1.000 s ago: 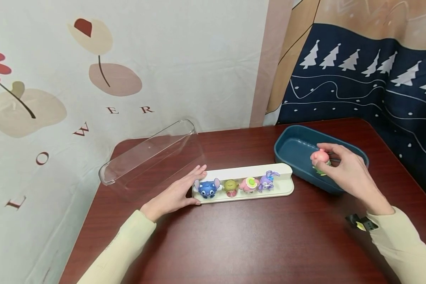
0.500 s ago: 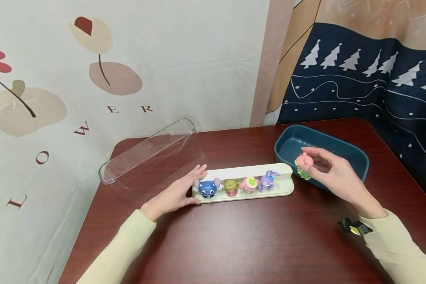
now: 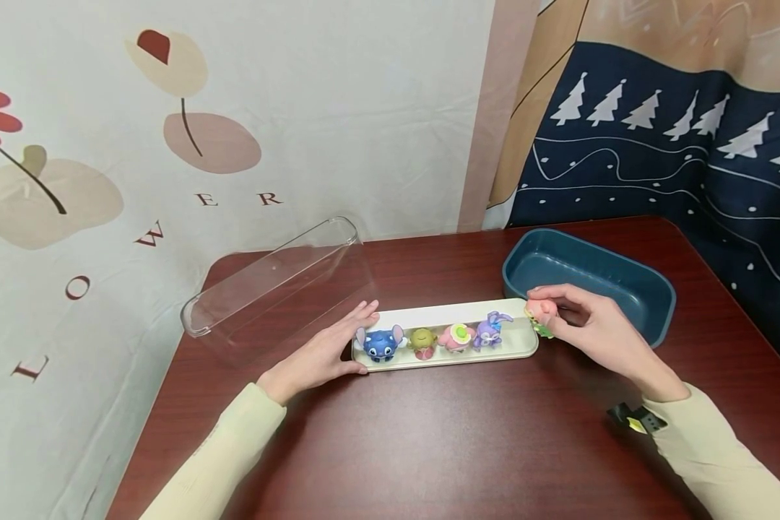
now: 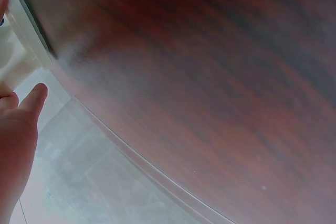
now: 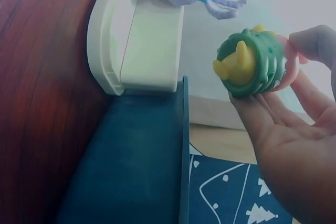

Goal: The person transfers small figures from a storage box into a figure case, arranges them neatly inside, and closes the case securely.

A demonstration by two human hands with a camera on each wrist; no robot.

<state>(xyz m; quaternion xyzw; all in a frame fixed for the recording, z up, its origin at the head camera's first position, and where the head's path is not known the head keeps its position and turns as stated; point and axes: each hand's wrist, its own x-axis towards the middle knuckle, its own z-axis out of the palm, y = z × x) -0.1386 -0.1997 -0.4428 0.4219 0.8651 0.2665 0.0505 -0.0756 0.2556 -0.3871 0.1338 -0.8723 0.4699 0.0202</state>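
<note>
My right hand (image 3: 591, 325) pinches a toy figurine (image 3: 541, 312) with a pink head between thumb and fingers, over the right end of the white display base (image 3: 523, 347). The right wrist view shows this figurine's green body and yellow feet (image 5: 241, 64) pointing away from the palm. My left hand (image 3: 318, 354) rests at the base's left end, fingers fairly straight at the back and thumb at the front corner. On the base, left to right, stand a blue figurine (image 3: 380, 347), an olive-green one (image 3: 422, 343), a pink one (image 3: 456, 337) and a purple rabbit (image 3: 487, 332).
Behind the base at the right sits a dark blue bin (image 3: 663, 303), its near corner close to the base. A clear plastic cover (image 3: 273, 278) stands at the back left, close to the wall cloth (image 3: 377, 144). The dark red table (image 3: 442, 440) extends in front.
My right hand has carried the pink-headed figurine left and toward me, from over the blue bin to the right end of the white base. The left hand has stayed put.
</note>
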